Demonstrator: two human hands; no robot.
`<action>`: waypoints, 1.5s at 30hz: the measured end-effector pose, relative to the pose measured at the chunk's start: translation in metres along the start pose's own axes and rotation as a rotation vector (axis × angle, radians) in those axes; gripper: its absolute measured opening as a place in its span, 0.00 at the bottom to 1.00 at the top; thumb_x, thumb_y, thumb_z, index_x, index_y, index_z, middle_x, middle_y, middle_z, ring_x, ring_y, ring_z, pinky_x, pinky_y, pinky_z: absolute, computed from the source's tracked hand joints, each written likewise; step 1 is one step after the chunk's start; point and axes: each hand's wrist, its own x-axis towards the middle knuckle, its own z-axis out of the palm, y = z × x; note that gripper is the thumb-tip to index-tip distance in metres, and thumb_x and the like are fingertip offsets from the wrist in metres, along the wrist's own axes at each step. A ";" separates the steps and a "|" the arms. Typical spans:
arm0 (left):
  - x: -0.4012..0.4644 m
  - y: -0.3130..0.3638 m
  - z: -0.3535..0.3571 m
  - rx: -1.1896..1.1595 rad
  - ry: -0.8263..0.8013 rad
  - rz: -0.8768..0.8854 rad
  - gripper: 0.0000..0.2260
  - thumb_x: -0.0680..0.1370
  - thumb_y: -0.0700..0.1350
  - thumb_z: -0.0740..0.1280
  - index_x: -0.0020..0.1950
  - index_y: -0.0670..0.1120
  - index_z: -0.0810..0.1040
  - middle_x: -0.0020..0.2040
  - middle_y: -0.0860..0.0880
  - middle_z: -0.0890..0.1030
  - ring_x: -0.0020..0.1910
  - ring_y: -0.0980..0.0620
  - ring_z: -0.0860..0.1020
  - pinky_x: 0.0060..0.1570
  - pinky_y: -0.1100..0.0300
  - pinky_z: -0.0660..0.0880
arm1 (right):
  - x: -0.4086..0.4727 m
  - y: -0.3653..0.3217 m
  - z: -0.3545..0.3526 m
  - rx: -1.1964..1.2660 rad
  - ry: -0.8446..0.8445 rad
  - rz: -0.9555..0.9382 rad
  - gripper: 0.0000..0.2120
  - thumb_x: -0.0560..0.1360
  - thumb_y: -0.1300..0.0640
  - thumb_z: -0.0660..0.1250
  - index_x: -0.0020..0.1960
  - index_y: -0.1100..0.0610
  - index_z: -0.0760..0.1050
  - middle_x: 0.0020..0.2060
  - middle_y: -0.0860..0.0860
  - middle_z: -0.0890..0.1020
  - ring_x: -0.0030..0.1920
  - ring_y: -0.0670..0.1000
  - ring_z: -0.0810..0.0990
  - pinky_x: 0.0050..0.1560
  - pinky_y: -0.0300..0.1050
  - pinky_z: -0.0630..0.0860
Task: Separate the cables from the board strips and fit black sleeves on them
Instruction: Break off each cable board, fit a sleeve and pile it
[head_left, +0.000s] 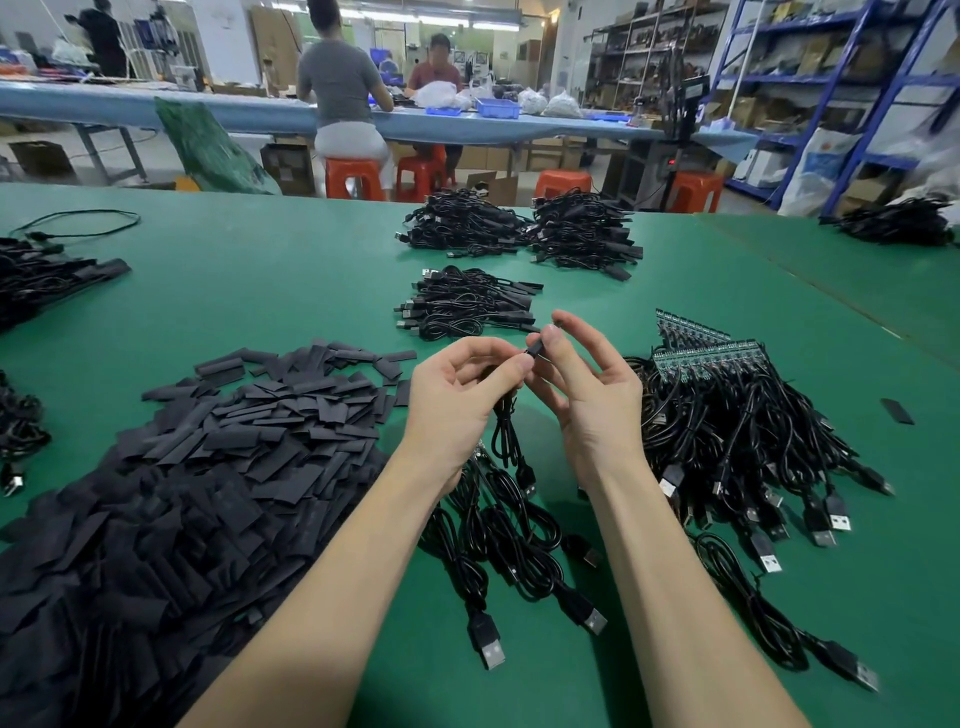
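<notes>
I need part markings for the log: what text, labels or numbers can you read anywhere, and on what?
None can be read.
Green board strips: any markings are too small to read.
Black sleeves: no print visible.
USB plugs: no legible marks.
Shelf boxes and the white sack: print too blurred.

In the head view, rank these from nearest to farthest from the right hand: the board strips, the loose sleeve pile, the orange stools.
From the right hand:
1. Board strips, just right.
2. Loose sleeve pile, left, past the left hand.
3. Orange stools, beyond the table.
</notes>
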 end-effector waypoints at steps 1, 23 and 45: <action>0.000 0.000 0.000 -0.003 0.008 -0.003 0.05 0.73 0.34 0.75 0.46 0.42 0.82 0.41 0.45 0.86 0.41 0.54 0.83 0.45 0.66 0.77 | 0.000 0.001 0.001 0.001 0.006 0.000 0.09 0.76 0.63 0.73 0.56 0.57 0.82 0.42 0.56 0.86 0.41 0.52 0.84 0.44 0.43 0.82; 0.001 0.003 -0.005 -0.007 0.026 -0.065 0.05 0.73 0.34 0.76 0.47 0.40 0.83 0.41 0.43 0.86 0.38 0.52 0.82 0.45 0.64 0.78 | -0.001 0.007 0.005 0.046 0.027 0.037 0.11 0.76 0.62 0.73 0.58 0.56 0.81 0.44 0.56 0.87 0.41 0.51 0.84 0.44 0.42 0.81; 0.001 0.006 -0.008 0.159 -0.064 -0.182 0.15 0.72 0.42 0.78 0.57 0.49 0.80 0.50 0.51 0.86 0.50 0.54 0.84 0.51 0.63 0.78 | 0.005 -0.006 -0.005 -0.301 -0.013 -0.216 0.13 0.74 0.62 0.77 0.57 0.51 0.85 0.44 0.53 0.87 0.46 0.52 0.86 0.48 0.45 0.83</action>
